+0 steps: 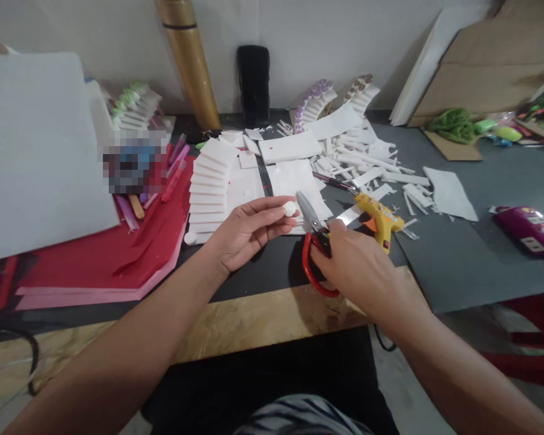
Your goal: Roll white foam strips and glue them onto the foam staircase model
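Observation:
My left hand (249, 232) pinches a small white foam piece (289, 208) between thumb and fingertips, just above the dark table top. My right hand (360, 269) grips red-handled scissors (312, 254), fingers through the handle loops; the steel blades point up and left toward the foam piece. A yellow glue gun (381, 219) lies right behind my right hand. White foam strips and sheets (294, 175) are spread beyond both hands, with a curved foam staircase model (211, 187) to the left.
Red and pink paper sheets (118, 254) lie at left under markers. A large white board (36, 151) covers the far left. A gold tube (188, 60) and a black object (252, 81) stand at the wall. Cardboard (480, 66) leans at right; a purple packet (528, 226) lies near the right edge.

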{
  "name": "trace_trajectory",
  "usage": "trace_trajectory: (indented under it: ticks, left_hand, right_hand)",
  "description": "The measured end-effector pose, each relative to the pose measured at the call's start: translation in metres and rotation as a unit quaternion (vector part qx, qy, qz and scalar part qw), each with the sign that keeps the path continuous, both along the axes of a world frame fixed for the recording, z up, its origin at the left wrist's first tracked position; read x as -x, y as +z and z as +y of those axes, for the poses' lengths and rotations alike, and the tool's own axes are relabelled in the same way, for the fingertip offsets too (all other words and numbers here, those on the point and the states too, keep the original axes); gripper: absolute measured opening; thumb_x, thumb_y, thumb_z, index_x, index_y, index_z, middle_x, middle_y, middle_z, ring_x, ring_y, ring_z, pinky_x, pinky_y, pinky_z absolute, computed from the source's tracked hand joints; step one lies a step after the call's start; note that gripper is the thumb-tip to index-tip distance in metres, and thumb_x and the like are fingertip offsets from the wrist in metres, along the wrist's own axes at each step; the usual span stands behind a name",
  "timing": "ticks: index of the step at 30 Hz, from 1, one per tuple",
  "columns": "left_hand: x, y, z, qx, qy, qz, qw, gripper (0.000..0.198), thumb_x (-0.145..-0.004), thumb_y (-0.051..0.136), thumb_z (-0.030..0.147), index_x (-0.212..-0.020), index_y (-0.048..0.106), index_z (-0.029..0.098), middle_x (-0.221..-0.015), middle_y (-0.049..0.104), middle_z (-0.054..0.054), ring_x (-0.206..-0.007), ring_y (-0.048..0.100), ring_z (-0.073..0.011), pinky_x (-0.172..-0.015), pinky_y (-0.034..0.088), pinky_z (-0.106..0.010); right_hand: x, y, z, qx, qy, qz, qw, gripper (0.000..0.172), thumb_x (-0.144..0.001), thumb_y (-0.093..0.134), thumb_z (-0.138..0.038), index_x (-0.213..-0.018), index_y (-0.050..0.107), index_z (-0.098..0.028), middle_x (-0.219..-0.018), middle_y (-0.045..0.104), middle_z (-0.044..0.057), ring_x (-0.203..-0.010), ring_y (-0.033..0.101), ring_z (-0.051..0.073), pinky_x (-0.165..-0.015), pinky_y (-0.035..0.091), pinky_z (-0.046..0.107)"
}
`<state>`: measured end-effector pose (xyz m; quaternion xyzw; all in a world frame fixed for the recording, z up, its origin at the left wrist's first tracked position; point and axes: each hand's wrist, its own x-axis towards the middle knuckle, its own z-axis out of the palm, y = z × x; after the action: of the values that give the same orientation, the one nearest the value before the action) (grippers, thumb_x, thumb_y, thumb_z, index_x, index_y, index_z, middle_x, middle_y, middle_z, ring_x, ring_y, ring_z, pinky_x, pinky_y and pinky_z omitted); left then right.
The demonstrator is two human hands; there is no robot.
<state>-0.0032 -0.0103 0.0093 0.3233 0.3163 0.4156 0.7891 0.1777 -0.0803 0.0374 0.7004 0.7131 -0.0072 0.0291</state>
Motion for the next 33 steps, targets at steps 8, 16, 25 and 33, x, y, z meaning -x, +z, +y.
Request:
trace_trajectory:
  ticks: [8,16,25,33]
  left_hand:
    - [0.002,-0.007,0.003,-0.086,0.024,0.044,0.995,0.021,-0.076,0.083,0.014,-0.096,0.080,0.017,-0.086,0.076,-0.003,-0.082,0.074,-0.0123,-0.084,0.059,-0.023]
    - [0.002,-0.010,0.001,-0.456,0.089,0.219,0.858,0.020,-0.084,0.072,0.014,-0.104,0.076,0.018,-0.101,0.067,-0.006,-0.084,0.062,-0.0119,-0.077,0.053,-0.025]
    - [0.002,-0.013,-0.004,-0.617,0.102,0.328,0.708,0.024,-0.090,0.065,0.011,-0.112,0.068,0.019,-0.105,0.066,-0.006,-0.083,0.062,-0.0129,-0.079,0.055,-0.031]
    - [0.003,-0.012,-0.003,-0.603,0.104,0.316,0.725,0.027,-0.090,0.065,0.011,-0.114,0.071,0.021,-0.104,0.066,-0.006,-0.085,0.063,-0.0130,-0.080,0.055,-0.030]
  right_hand:
    - [-0.031,0.019,-0.004,0.012,-0.069,-0.048,0.996,0.048,-0.100,0.044,-0.062,-0.081,0.062,-0.021,-0.070,0.070,0.011,-0.068,0.068,0.030,-0.056,0.030,0.033]
    - [-0.090,-0.008,-0.004,0.012,-0.231,0.003,0.973,0.054,-0.086,0.052,-0.076,-0.070,0.056,-0.024,-0.073,0.067,0.015,-0.064,0.061,0.030,-0.056,0.034,0.036]
    - [-0.104,-0.016,-0.006,-0.012,-0.272,0.094,0.958,0.041,-0.083,0.058,-0.066,-0.079,0.057,-0.025,-0.073,0.063,0.011,-0.074,0.060,0.032,-0.062,0.035,0.036]
    - [-0.102,-0.018,-0.012,-0.120,-0.349,0.386,0.845,0.021,-0.072,0.074,-0.039,-0.077,0.062,-0.022,-0.065,0.065,0.003,-0.061,0.061,0.021,-0.061,0.045,0.035]
